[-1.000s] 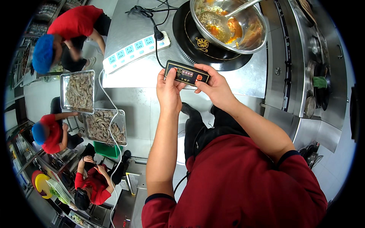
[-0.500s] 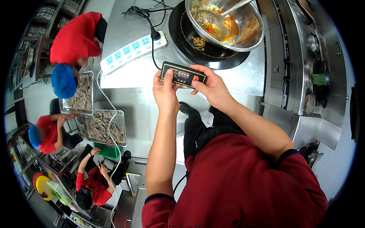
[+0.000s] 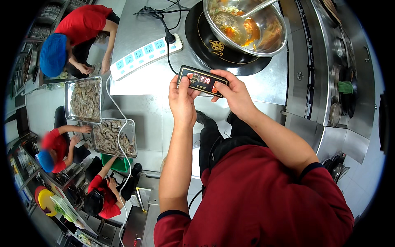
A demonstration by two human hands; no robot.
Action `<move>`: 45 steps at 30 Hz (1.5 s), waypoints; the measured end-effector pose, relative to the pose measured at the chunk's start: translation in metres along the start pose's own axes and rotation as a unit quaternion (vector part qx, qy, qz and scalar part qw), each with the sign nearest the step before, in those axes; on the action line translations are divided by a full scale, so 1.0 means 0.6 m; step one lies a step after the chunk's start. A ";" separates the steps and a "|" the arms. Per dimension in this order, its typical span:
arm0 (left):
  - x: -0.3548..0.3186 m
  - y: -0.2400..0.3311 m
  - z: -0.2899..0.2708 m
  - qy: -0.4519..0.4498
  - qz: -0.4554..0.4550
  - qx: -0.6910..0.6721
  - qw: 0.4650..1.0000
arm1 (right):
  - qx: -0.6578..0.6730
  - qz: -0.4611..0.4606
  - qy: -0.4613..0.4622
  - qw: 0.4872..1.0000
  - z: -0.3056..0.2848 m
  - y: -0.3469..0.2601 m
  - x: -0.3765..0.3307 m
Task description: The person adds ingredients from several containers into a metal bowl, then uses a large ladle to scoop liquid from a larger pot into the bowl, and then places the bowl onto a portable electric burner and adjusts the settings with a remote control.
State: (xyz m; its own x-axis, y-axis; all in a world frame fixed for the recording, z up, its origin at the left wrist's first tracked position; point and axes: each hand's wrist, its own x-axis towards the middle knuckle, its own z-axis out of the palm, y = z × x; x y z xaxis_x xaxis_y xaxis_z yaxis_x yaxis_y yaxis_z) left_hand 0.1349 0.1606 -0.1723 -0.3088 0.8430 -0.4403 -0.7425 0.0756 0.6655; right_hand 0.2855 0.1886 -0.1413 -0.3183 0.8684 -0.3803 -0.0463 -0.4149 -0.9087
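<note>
Between my two hands is a small black wired control box (image 3: 200,80) with a lit red display and gold edging. My left hand (image 3: 182,101) grips its left end, the thumb on the front face near a button. The right hand (image 3: 236,96) holds the other end, its thumb on the red button there. Beyond the box stands a round black induction cooker (image 3: 200,41) with gold decoration. A steel bowl (image 3: 275,35) rests on it, tilted, holding orange-red sauce and chopped bits. A ladle (image 3: 260,7) leans in the bowl.
A white power strip (image 3: 146,55) with a black plug lies on the steel table (image 3: 131,86); its cable hangs over the edge. Two trays of shrimp (image 3: 85,99) (image 3: 113,136) are at left, near three co-workers in red. Steel kitchen equipment (image 3: 306,90) lines the right.
The box's display now shows different lit characters. Both hands and the box have shifted slightly right in view. At left, co-workers have moved; one now reaches a hand toward the lower shrimp tray.
</note>
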 end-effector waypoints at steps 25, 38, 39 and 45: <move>0.014 -0.001 0.003 0.061 0.028 0.109 0.992 | 0.001 -0.003 -0.034 0.999 -0.001 0.007 -0.003; 0.007 0.006 -0.011 -0.010 -0.002 0.005 1.000 | 0.026 0.008 -0.023 0.999 -0.005 0.004 0.003; 0.006 0.008 -0.011 -0.012 -0.002 0.012 1.000 | 0.026 0.009 -0.023 0.999 -0.005 0.003 0.003; 0.001 0.011 -0.013 -0.026 0.003 0.030 0.999 | 0.045 0.013 -0.021 0.999 -0.001 0.001 0.002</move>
State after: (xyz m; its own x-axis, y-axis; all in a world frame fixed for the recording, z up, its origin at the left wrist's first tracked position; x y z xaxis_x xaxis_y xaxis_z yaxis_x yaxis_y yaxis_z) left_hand 0.1254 0.1576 -0.1727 -0.2814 0.8697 -0.4055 -0.7030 0.1008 0.7040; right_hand 0.2857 0.1897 -0.1426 -0.3605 0.8450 -0.3950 -0.1217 -0.4625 -0.8782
